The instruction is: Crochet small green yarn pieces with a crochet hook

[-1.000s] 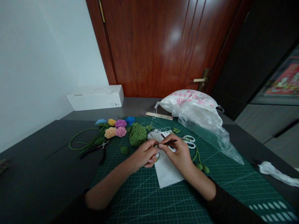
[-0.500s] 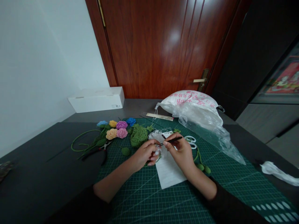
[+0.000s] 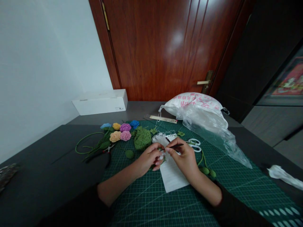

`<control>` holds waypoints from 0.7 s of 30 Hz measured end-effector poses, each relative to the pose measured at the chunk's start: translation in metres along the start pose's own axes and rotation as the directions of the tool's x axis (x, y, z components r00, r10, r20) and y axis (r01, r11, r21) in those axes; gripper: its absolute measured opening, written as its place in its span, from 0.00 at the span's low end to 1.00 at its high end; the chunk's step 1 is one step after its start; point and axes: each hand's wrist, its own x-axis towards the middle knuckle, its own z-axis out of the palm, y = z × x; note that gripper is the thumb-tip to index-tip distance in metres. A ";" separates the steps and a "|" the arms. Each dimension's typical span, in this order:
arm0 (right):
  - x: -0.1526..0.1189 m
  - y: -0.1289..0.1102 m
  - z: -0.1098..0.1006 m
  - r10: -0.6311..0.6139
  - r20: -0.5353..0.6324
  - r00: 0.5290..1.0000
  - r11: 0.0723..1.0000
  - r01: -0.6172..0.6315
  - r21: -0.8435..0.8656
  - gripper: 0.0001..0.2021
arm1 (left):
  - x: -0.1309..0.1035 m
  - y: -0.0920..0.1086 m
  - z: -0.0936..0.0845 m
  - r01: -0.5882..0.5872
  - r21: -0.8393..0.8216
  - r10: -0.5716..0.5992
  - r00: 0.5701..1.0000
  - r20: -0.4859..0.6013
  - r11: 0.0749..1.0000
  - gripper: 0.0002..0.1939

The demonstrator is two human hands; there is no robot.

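White and green at the centre: note a small, soft-looking green-and-white piece [image 3: 162, 157], pinched and half hidden in the left hand [image 3: 149, 159], by the left edge of a white ring-bound sheet [image 3: 174, 178]. Close over it, see a slim dark pointed tool [image 3: 176, 146] in a narrow fingertip grip of the right hand [image 3: 186, 156]; cannot tell whether touching. Might snag or split a strand if pushed off line, or jab the fingers so near the point. Might also squeeze out the white part, perhaps filling, by pinching unevenly. Could catch on thin white thread [image 3: 169, 131] straggling near a fluffy white wad [image 3: 158, 137] as well. Farther out, find a plump, matte ball of ropy green yarn [image 3: 142, 138]; ruffled, round, pastel and bright crocheted flowers [image 3: 125, 136]; a small green oval bud [image 3: 129, 154]; white looped scissor handles [image 3: 196, 145]; and black-handled pliers [image 3: 108, 157], around or over a flat, gridded green mat [image 3: 142, 195] on the dark, smooth counter [image 3: 35, 151]. Beyond, notice crinkled see-through plastic [image 3: 224, 143] against a bulging white sack [image 3: 196, 102], and a crisp-edged white box [image 3: 101, 106].
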 end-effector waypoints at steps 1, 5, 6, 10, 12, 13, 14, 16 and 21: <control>0.000 -0.001 0.000 -0.008 0.005 1.000 1.000 0.008 -0.006 0.04 | 0.000 0.000 0.000 0.000 0.001 0.000 1.000 -0.003 1.000 0.08; -0.002 -0.002 0.002 -0.034 0.012 0.999 0.999 0.034 -0.029 0.05 | -0.002 0.000 0.001 0.014 0.007 -0.014 1.000 0.000 1.000 0.07; -0.003 -0.002 0.003 -0.038 0.013 0.999 0.999 0.038 -0.032 0.05 | -0.002 0.001 0.001 0.018 0.006 -0.018 1.000 0.003 1.000 0.07; -0.004 0.001 0.006 -0.044 0.014 0.999 0.998 0.044 -0.041 0.05 | -0.003 0.004 0.002 0.030 -0.015 -0.030 0.999 0.017 0.999 0.09; -0.004 0.003 0.006 -0.042 0.010 0.999 0.998 0.042 -0.048 0.05 | -0.003 0.006 0.002 0.037 -0.032 -0.036 0.999 0.025 0.999 0.09; -0.004 0.004 0.006 -0.040 0.008 0.999 0.998 0.041 -0.052 0.04 | -0.003 0.006 0.001 0.041 -0.037 -0.040 0.999 0.027 0.998 0.09; -0.003 0.004 0.006 -0.039 0.006 0.999 0.998 0.039 -0.056 0.04 | -0.003 0.006 0.001 0.044 -0.038 -0.043 0.999 0.025 0.998 0.08; -0.003 0.004 0.005 -0.037 0.004 0.999 0.997 0.037 -0.063 0.04 | -0.002 0.005 0.000 0.047 -0.031 -0.047 0.999 0.014 0.998 0.07; -0.001 0.001 -0.002 -0.029 -0.025 0.999 0.997 0.027 -0.079 0.04 | -0.001 -0.001 -0.001 0.037 -0.017 -0.037 0.999 -0.016 0.999 0.06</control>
